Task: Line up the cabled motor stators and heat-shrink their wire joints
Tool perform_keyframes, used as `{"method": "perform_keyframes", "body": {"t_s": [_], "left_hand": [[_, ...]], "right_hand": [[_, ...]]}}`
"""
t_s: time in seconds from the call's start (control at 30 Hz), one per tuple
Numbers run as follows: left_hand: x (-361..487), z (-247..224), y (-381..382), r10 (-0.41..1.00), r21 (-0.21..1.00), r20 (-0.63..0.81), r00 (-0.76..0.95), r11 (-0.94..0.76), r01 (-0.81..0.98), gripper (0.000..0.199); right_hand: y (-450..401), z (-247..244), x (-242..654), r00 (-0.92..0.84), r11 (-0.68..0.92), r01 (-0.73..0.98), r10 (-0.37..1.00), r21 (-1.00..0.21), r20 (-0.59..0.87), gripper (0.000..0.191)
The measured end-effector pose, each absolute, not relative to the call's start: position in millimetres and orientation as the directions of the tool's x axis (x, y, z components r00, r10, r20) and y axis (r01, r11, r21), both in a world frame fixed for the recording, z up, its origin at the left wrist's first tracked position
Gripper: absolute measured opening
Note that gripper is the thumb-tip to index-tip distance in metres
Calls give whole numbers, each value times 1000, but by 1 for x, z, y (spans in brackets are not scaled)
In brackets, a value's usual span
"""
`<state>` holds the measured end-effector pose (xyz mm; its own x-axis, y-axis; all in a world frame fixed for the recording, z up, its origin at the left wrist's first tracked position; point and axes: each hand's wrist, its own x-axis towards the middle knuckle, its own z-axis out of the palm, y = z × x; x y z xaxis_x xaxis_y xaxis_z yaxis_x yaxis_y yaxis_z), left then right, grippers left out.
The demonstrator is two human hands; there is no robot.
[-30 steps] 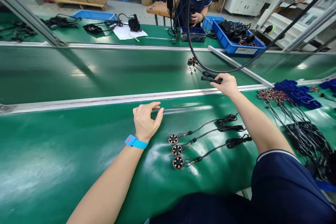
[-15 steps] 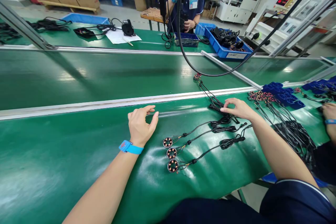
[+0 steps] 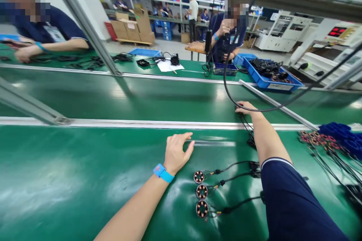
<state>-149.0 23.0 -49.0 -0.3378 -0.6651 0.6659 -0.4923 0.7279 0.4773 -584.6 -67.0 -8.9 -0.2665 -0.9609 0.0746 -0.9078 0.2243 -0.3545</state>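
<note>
My right hand (image 3: 246,107) reaches over the white rail, fingers closed round a wired motor stator (image 3: 239,106) that they mostly cover. Its black cable (image 3: 250,135) trails back across the rail to my side of the bench. My left hand (image 3: 177,152) hovers over the green mat with thumb and fingers apart, holding nothing. To its right lie three ring-shaped stators with copper windings: the upper (image 3: 198,176), the middle (image 3: 201,192) and the lower (image 3: 202,209). Their black cables run right, partly hidden behind my right sleeve.
More stators (image 3: 319,139) with bundled cables lie at the right beside dark blue trays (image 3: 343,135). A black cable (image 3: 230,96) hangs in a loop before my right arm. A metal bar (image 3: 278,104) crosses the belt. Co-workers sit and stand beyond; a blue bin (image 3: 261,79) holds parts.
My right hand has moved from the coiled cable, forward over the rail to the stator, and closed on it. My left hand keeps its open pose. The view has tilted up and turned left.
</note>
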Motion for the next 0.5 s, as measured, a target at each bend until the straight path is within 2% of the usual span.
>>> {"method": "perform_keyframes", "body": {"t_s": [0.1,0.33,0.4,0.5], "left_hand": [[-152,-50,22,-680,489,658,-322,712,-504,22],[-152,-52,21,-717,544,646,-260,672,-502,26],[-152,-51,22,-715,547,653,-250,673,-498,27],[-151,-47,27,-716,544,650,-257,674,-501,23]], "right_hand": [[-72,-5,-580,-211,192,-901,-978,-389,5,20],[-46,-2,-480,183,-125,-836,-981,-534,-57,36],[-22,-3,-435,353,-276,-779,-935,-563,-30,38],[17,-6,-379,548,-449,-717,-836,-534,-32,38]]}}
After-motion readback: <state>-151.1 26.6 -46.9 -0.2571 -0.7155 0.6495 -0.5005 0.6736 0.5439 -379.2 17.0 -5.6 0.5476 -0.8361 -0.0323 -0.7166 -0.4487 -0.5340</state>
